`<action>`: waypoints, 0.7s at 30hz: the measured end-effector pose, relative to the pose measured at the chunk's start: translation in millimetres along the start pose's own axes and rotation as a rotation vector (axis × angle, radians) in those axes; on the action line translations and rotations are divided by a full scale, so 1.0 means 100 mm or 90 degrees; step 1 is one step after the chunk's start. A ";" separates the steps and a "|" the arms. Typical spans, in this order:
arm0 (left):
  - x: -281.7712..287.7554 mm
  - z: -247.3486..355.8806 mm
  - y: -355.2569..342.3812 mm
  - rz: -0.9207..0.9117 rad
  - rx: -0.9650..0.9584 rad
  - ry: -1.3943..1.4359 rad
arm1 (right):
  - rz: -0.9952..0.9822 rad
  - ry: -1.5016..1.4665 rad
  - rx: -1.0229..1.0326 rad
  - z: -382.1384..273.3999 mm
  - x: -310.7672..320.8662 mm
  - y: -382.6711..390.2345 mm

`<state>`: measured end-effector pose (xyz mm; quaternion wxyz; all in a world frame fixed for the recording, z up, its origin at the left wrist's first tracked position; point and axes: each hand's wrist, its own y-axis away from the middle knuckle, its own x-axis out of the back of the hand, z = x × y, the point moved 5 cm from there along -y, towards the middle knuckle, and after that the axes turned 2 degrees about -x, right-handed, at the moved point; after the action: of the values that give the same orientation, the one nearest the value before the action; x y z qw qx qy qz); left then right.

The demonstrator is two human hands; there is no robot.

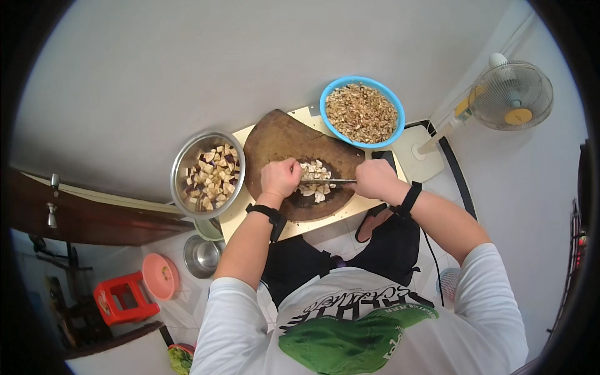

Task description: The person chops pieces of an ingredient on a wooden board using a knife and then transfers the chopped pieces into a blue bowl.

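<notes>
On the worn wooden chopping board (273, 139), a pile of pale chopped pieces (314, 167) lies under a knife (326, 182) held horizontally across it. My right hand (377, 180) is closed on the handle at the right end of the knife. My left hand (280, 178) is closed at the blade's other end, on the left side of the pile. A steel bowl of cubed pieces with purple skin (212, 178) sits left of the board. A blue basin of finely chopped bits (360, 111) sits at the back right.
The board rests on a cream table (233, 220) against the wall. A standing fan (511, 97) is at the right. Low at left are a red stool (134, 278), pink basin (160, 273) and steel basin (202, 255). A wooden door or cabinet (94, 212) is at left.
</notes>
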<state>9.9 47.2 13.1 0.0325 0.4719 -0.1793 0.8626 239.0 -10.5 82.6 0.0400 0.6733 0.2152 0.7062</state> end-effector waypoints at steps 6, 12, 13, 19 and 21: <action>0.10 0.16 0.13 -0.092 -0.043 -0.109 | -0.005 -0.103 -0.011 -0.02 -0.65 0.05; 0.11 0.56 -0.20 -0.176 -0.102 -0.181 | 0.112 -0.147 -0.024 0.27 -0.77 0.01; 0.13 0.65 -0.23 -0.184 -0.101 -0.187 | 0.115 -0.157 -0.011 0.33 -0.76 0.01; 0.16 0.73 -0.11 -0.187 -0.053 -0.193 | 0.101 -0.143 0.050 0.43 -0.75 -0.07; 0.12 0.59 0.01 -0.176 -0.031 -0.181 | 0.095 -0.123 0.059 0.36 -0.70 -0.08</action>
<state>50.0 24.5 51.7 0.1363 0.6084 -0.1365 0.7698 278.1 -18.6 14.6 -0.0234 0.7532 0.1924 0.6286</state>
